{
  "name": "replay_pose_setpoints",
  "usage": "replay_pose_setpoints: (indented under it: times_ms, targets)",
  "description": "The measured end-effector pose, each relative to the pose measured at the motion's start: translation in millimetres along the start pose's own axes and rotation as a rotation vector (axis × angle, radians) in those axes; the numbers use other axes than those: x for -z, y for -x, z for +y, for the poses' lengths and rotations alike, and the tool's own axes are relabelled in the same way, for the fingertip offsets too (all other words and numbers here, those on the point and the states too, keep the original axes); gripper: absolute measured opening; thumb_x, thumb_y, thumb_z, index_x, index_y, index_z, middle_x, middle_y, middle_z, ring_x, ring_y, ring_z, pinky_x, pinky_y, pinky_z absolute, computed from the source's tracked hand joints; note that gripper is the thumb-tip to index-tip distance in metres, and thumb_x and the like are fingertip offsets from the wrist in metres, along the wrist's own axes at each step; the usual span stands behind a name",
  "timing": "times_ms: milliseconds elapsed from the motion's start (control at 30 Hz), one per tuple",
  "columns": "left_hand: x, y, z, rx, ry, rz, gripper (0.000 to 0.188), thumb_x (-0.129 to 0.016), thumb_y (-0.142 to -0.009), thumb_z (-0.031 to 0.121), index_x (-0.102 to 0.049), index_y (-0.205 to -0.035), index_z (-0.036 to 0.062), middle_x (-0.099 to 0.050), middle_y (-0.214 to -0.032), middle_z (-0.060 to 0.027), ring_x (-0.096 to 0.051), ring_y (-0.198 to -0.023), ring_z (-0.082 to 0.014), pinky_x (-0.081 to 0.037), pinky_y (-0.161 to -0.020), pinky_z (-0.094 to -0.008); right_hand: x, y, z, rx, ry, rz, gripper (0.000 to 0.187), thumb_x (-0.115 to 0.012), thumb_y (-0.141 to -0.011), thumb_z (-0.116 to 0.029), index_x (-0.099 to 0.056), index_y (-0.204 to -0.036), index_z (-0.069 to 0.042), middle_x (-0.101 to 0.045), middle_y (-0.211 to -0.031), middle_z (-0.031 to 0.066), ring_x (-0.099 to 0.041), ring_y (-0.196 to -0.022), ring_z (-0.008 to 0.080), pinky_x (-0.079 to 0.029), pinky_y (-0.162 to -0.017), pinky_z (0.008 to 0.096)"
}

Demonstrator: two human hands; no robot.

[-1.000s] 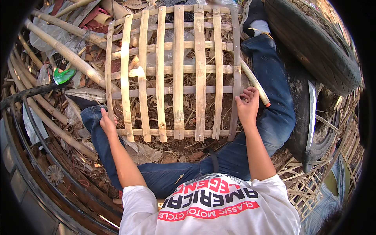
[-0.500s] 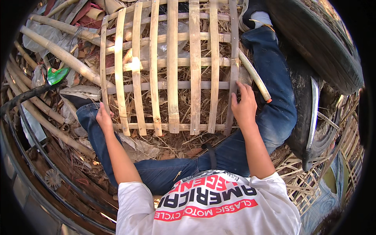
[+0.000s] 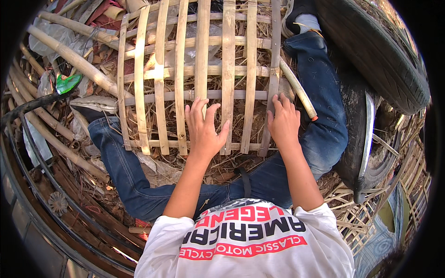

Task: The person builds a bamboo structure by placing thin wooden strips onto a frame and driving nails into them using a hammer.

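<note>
A lattice panel of bamboo slats [image 3: 228,55] lies between my spread legs, with long strips crossing several shorter ones underneath. My left hand [image 3: 205,129] is over its near middle, fingers spread above one long strip; whether the fingertips touch the bamboo I cannot tell. On the right, my right hand [image 3: 283,121] rests at the panel's greyish edge slat [image 3: 274,60], fingers stretched out along it. Neither hand grips anything. Just right of the panel, beside my leg, lies a bamboo-coloured stick with an orange tip [image 3: 303,95].
A black tire [image 3: 378,60] and a dark curved part with a shiny strip [image 3: 369,134] stand at the right. Bamboo poles [image 3: 74,60], plastic scraps and a black metal frame [image 3: 39,155] crowd the left. Woven bamboo lattice [image 3: 354,227] lies at lower right.
My left hand has left the panel's left edge and moved right to its middle. The right hand stays at the right edge, shifted slightly. The panel has shifted a little up and left in view.
</note>
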State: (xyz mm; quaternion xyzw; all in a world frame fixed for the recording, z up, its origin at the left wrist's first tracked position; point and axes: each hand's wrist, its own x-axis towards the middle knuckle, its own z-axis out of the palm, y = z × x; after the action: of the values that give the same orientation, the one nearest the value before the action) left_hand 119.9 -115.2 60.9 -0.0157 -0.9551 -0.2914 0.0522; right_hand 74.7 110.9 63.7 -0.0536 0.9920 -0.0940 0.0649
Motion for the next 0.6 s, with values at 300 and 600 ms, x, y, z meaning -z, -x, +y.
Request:
replay_pose_setpoints:
  times_ms: [300,600]
  targets:
    - [-45,0,35,-0.219,-0.186,-0.299,0.091,-0.076,-0.078,0.047,-0.036,-0.151,0.0092,-0.025,-0.158,-0.0211,-0.017,-0.15,-0.0386,-0.007,-0.115,-0.0711,-12,0,4,0.036,-0.065,0.033,0.053,-0.073,-0.079,-0.013,-0.058,-0.129,-0.003,-0.054,-0.132,0.0162,-0.057,-0.111,0.0316,-0.046,-0.087,0.0444]
    - [-56,-10,39,-0.169,-0.191,-0.347,0.107,-0.081,-0.069,0.052,-0.029,-0.155,0.0157,-0.021,-0.161,-0.019,-0.018,-0.151,-0.0337,-0.006,-0.114,-0.0714,-15,3,5,-0.01,-0.118,0.073,0.059,-0.078,-0.075,-0.016,-0.058,-0.129,-0.004,-0.053,-0.135,0.0177,-0.052,-0.121,0.0338,-0.044,-0.095,0.0462]
